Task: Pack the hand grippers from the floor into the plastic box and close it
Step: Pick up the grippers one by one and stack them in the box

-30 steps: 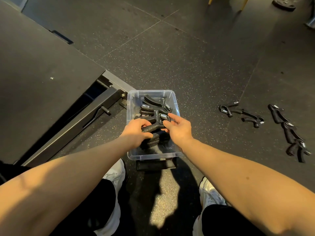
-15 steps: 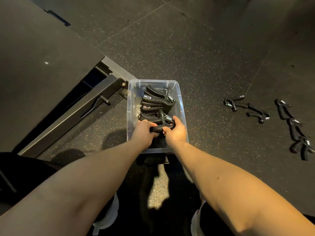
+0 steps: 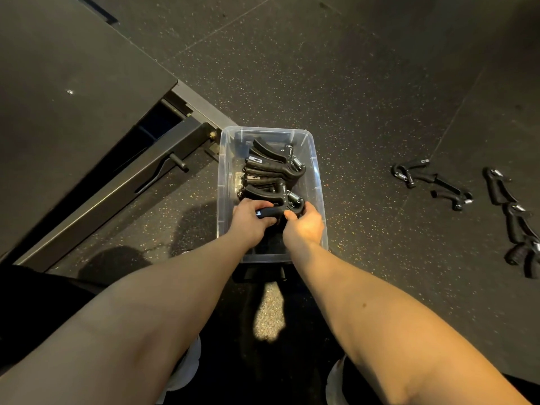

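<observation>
Two hands down in box: left hand (image 3: 248,222) curled round handle of gripper (image 3: 270,212), right hand (image 3: 305,226) pinching its spring end. Second ago same gripper sat higher; now sunk lower, against stack (image 3: 271,168) already packed at far end of box (image 3: 320,185). So nearly placed, not yet released. Several grippers (image 3: 429,181) lie loose on floor (image 3: 350,83) to right, well apart from box. Packing unfinished, box open.
</observation>
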